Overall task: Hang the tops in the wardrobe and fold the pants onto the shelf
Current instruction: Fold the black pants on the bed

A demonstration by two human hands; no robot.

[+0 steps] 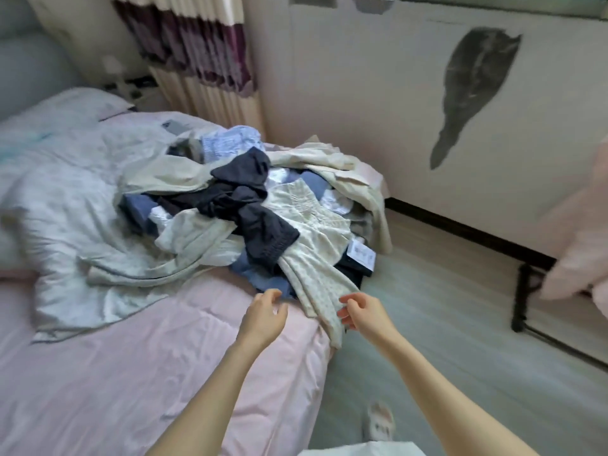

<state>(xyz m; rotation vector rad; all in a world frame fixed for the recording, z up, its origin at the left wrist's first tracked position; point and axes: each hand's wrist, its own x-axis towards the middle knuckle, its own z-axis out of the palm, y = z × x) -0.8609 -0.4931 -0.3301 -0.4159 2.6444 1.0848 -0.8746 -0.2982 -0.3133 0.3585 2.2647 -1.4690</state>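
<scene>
Both hands are reaching toward the pile of clothes (250, 205) heaped at the corner of the bed (131, 373). The left hand (265, 315) is hovering with its grip loosely curled and holding nothing, just short of the pile's near edge. The right hand (360, 312) is sitting beside the hanging end of a cream patterned garment (316, 258), its grip narrow, fingers half closed; whether they are already pinching the cloth cannot be told.

That cream piece is lying just ahead of both grips, draping over the bed's corner toward the floor (444, 324). A dark garment (253, 212) is lying across it farther from the grips, tangled with a pale beige one (197, 238).

The likely trouble: pulling the cream piece by its loose end is probably going to drag the dark garment along, tipping neighbours off the corner onto the floor. A one-sided pinch may also let it slip free.
</scene>
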